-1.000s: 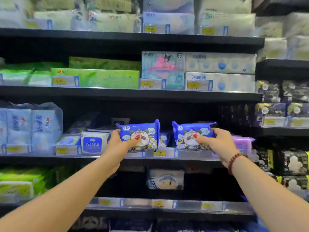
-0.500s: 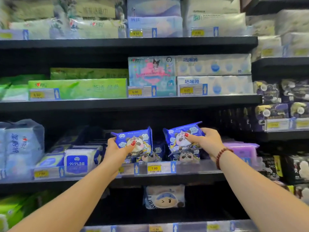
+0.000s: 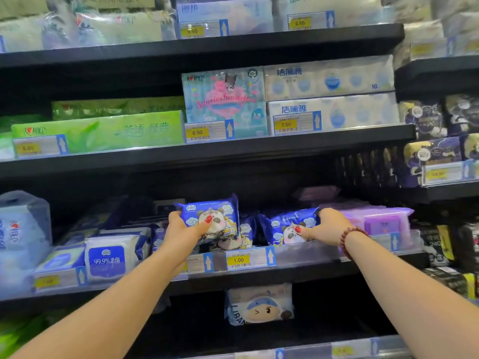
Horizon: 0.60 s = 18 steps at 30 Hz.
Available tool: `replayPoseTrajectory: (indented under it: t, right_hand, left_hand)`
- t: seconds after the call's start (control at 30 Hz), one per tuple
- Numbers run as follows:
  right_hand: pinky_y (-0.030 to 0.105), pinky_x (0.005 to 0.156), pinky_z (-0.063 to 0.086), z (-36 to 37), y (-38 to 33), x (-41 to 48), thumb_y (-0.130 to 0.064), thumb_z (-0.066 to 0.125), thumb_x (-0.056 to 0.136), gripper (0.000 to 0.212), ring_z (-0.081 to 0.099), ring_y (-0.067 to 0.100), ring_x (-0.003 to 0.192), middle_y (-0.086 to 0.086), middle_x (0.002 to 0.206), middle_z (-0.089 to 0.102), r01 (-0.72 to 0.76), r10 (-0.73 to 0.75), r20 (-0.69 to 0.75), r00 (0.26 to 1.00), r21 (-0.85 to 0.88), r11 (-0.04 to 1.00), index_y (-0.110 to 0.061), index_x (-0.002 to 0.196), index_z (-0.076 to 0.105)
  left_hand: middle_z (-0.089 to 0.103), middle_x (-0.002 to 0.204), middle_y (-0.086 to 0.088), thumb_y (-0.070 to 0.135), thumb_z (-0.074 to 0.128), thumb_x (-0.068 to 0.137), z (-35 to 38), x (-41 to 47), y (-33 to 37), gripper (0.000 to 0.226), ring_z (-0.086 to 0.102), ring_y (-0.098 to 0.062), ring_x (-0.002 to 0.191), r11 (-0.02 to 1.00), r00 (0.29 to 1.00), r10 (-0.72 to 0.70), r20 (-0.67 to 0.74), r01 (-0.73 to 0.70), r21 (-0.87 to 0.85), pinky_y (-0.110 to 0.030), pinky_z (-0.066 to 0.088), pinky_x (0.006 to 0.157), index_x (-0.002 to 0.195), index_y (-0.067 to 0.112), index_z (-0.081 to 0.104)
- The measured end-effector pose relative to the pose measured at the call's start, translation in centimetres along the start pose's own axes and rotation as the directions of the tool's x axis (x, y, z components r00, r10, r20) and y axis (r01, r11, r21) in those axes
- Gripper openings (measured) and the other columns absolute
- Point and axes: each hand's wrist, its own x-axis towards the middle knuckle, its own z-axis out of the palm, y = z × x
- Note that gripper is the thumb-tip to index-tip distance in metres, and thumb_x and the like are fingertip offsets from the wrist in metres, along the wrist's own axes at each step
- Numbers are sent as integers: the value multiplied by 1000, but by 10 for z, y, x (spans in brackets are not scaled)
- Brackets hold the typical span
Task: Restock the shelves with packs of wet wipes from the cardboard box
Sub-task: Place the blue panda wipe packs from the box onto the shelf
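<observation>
My left hand (image 3: 185, 233) grips a blue panda-print pack of wet wipes (image 3: 216, 215), holding it upright just above other panda packs on the black shelf (image 3: 298, 268). My right hand (image 3: 325, 226) holds a second blue panda pack (image 3: 287, 225) with the thumb on its front, the pack tilted back and low among the packs behind the 1.00 price tag (image 3: 238, 260). The cardboard box is out of view.
White 99.9% wipes packs (image 3: 110, 255) sit left of the panda packs, purple packs (image 3: 381, 222) to the right. Tissue packs fill the shelves above. A cartoon-face pack (image 3: 260, 305) stands on the shelf below. Dark goods line the right-hand unit.
Both hands have reached further into the shelf. The right pack has dropped down and tipped back among the stocked packs; the left pack stays raised and upright.
</observation>
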Motion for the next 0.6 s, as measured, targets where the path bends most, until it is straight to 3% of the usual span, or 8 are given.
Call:
replayPoseTrajectory:
  t: [0.13, 0.27, 0.4, 0.53, 0.6]
  right_hand:
    - [29, 67, 39, -3, 1, 0, -50, 66, 84, 43, 46, 15, 71, 0, 78, 47, -9, 11, 38, 999, -47, 999, -16, 75, 40]
    - [28, 74, 38, -1, 3, 4, -54, 53, 91, 46, 49, 18, 89, 2, 100, 50, 24, -8, 88, 996, -185, 983, -11, 108, 50]
    - [27, 72, 38, -2, 4, 5, -53, 51, 92, 40, 50, 18, 87, 3, 98, 52, 38, -16, 105, 994, -209, 977, -15, 100, 45]
    - [25, 61, 37, 1, 4, 6, -56, 50, 92, 42, 49, 15, 79, -2, 83, 49, 35, -16, 81, 997, -237, 971, -14, 96, 45]
    - [25, 63, 38, 2, 5, 6, -56, 50, 91, 41, 50, 15, 78, -2, 82, 49, 35, -18, 73, 997, -237, 971, -15, 92, 46]
  left_hand:
    - [59, 109, -2, 24, 70, 85, 10, 2, -2, 50, 58, -16, 97, 1000, 998, -13, 60, 14, -9, -35, 42, 83, 120, 11, 38]
    - [60, 102, 3, 25, 68, 86, 16, 1, -3, 45, 58, -9, 90, 998, 986, -28, 164, 18, 66, -29, 44, 75, 117, 14, 38]
    - [61, 107, -1, 27, 70, 85, 19, 5, -1, 48, 61, -13, 92, 981, 970, -69, 235, 23, 193, -28, 51, 70, 119, 13, 39]
    - [62, 107, -4, 31, 75, 79, 22, 8, 0, 44, 62, -19, 98, 914, 954, -111, 279, -12, 404, -42, 53, 89, 106, 16, 43]
    - [62, 102, -1, 32, 77, 76, 23, 6, 2, 41, 61, -17, 95, 885, 962, -95, 255, -36, 465, -37, 54, 85, 100, 17, 47]
